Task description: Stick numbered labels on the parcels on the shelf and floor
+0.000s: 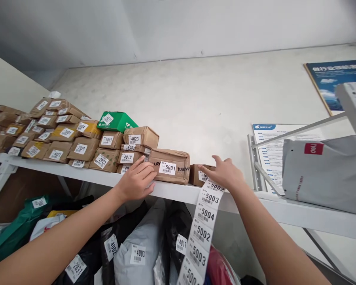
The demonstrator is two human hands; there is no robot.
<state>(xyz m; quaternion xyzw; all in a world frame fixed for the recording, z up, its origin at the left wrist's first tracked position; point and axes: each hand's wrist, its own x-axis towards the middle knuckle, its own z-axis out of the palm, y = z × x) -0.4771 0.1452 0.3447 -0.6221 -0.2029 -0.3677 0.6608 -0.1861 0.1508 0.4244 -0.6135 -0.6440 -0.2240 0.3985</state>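
**Box 5001 labelled, strip hanging**

On the shelf (77, 172) edge, our left hand (136, 182) lies flat, fingers straight, against the box (178, 158) already numbered 5001. Beside it our right hand (225, 174) spreads open fingers over a small box (196, 175), and the label strip (203, 221) dangles below the shelf. Every box is taped shut, contents unseen.

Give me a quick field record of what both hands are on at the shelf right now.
left hand: flat against the left end of brown parcel 5001
right hand: on small brown box, right of that parcel; grip hidden
label strip: hangs from under right hand, top tag 5002
shelf: white, stacked labelled parcels at left
below: numbered bags
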